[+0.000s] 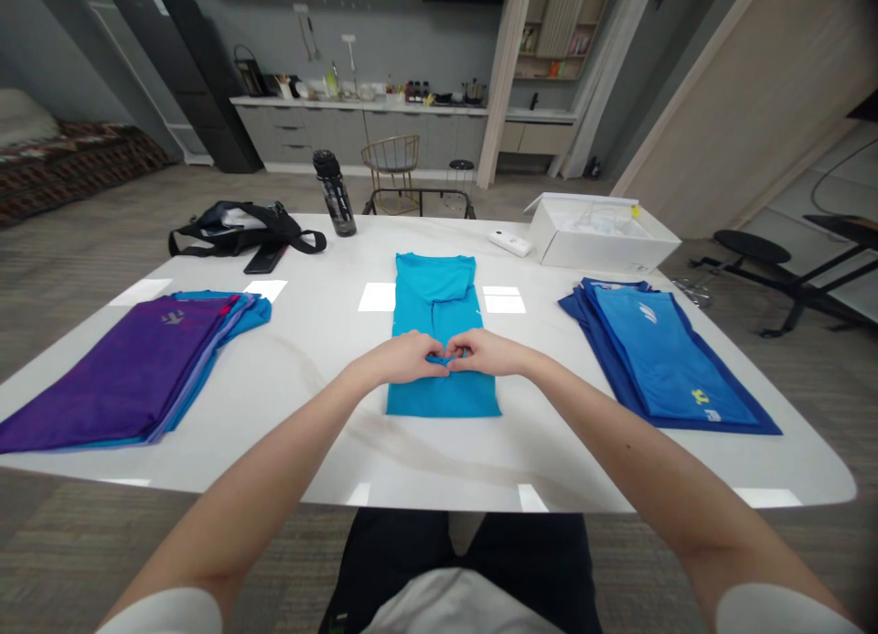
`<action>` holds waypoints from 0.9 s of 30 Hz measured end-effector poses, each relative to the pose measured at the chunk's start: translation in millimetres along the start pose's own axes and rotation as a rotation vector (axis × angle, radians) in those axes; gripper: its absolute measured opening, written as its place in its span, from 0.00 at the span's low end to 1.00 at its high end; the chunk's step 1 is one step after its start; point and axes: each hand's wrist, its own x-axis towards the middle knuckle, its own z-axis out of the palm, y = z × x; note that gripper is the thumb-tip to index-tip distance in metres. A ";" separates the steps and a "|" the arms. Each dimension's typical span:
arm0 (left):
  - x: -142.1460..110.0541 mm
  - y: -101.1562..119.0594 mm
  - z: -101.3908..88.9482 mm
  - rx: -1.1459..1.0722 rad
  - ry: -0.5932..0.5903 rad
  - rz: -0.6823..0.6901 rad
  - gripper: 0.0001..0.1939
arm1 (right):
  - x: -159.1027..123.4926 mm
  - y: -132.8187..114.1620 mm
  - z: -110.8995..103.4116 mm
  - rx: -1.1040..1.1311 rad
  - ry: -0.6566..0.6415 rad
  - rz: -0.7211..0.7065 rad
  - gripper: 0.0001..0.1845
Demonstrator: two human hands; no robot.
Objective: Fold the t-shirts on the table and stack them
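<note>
A turquoise shirt [443,396] lies folded into a long narrow strip on the white table in front of me, its sides turned inward. My left hand [410,356] and my right hand [486,352] meet over its middle, fingertips almost touching. Each hand pinches a bit of the fabric, which bunches up slightly between them. To the left rests a stack of shirts with a purple shirt [130,369] on top. On the right, a folded blue shirt [676,355] lies over darker blue ones.
Toward the table's far side are a black bag [237,227], a phone [265,257], a dark water bottle [335,195], a small white device [509,242] and an open white box [596,236]. The white table's [329,465] near edge runs just before my body.
</note>
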 end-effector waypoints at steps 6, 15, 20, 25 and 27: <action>-3.5 -13.1 2.2 -0.244 -0.008 0.038 0.12 | -18.4 29.1 -18.2 0.071 -0.131 0.068 0.19; -6.9 -19.2 -3.4 -0.257 0.043 -0.015 0.17 | -39.2 31.7 -19.8 0.280 0.122 0.096 0.22; 3.8 -17.5 -14.3 -0.225 0.133 -0.006 0.16 | -35.4 36.8 -20.4 0.309 0.253 0.109 0.22; 35.8 -26.0 -40.4 -0.174 0.199 0.054 0.17 | -17.2 47.6 -44.3 0.437 0.315 0.126 0.22; 54.7 -33.5 -54.4 -0.122 0.225 0.083 0.17 | -2.7 55.4 -56.4 0.464 0.400 0.143 0.20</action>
